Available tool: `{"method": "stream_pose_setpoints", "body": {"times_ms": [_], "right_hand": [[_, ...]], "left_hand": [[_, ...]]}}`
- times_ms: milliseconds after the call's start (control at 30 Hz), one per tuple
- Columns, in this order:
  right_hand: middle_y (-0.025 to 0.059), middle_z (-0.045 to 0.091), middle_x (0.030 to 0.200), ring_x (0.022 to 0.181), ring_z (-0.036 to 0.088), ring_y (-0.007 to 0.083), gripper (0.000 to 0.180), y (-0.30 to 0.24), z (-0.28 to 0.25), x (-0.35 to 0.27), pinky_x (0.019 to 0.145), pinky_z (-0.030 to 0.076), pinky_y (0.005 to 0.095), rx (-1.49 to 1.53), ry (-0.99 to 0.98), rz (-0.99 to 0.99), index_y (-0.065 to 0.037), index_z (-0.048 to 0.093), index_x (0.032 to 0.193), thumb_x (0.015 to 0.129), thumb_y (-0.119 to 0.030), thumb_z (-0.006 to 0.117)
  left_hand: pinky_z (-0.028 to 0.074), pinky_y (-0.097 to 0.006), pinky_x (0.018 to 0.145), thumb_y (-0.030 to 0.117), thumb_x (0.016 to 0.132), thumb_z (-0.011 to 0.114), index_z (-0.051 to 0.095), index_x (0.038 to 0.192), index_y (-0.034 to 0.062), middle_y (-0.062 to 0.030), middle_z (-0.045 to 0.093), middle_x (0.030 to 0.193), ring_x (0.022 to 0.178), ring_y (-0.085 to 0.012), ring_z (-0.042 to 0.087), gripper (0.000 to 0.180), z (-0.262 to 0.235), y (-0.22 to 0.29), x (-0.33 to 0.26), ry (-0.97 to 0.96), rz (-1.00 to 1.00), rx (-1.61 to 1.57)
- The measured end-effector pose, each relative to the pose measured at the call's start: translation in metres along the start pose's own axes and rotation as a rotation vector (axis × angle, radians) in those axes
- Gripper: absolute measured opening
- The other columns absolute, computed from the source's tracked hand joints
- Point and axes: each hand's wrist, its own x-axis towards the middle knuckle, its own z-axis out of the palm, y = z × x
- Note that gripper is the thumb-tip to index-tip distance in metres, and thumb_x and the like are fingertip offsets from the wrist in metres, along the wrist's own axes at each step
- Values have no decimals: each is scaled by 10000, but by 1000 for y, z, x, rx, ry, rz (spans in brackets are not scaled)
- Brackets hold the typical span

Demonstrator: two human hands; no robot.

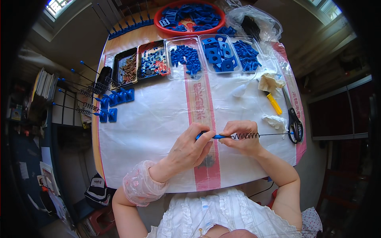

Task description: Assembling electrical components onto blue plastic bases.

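Over the middle of the covered table, my left hand (pixel 186 147) is closed on a blue plastic part whose tapered end (pixel 218 137) shows between my hands. Thumb and fingers of my right hand (pixel 247 146) pinch the joint where that part meets a black coiled spring wire (pixel 250 136). The wire lies level and runs straight out to the right, ending in a small blue tip (pixel 292 133) by the scissors. My left fingers hide most of the blue part. Similar finished-looking spring pieces on blue square bases (pixel 112 115) stand at the left.
Along the back sit trays of brown screws (pixel 129 69), nuts (pixel 154 61), blue cones (pixel 185 59), blue square plates (pixel 219 53) and narrow blue parts (pixel 247 55). Behind them is a red basin (pixel 158 20). Black-handled scissors (pixel 295 125) and a yellow-handled cutter (pixel 274 104) lie right.
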Motion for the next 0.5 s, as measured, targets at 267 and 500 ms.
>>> {"method": "stream_pose_setpoints", "body": {"times_ms": [267,500], "right_hand": [[54,696,775,657,581,79,152,3,0,-1,574,441,235,-33,-7,-38,10,764,921,795,93,778],[47,695,777,652,576,75,157,6,-1,-2,572,439,233,-53,-13,-27,1,767,930,795,80,786]], "left_hand": [[520,-419,702,-42,833,678,549,1195,25,-168,546,1075,868,-346,610,390,-2,0,0,-23,-29,-40],[524,-416,714,-22,841,679,566,1175,9,-166,550,1066,883,-350,610,354,-2,0,-1,-46,-81,-76]]}}
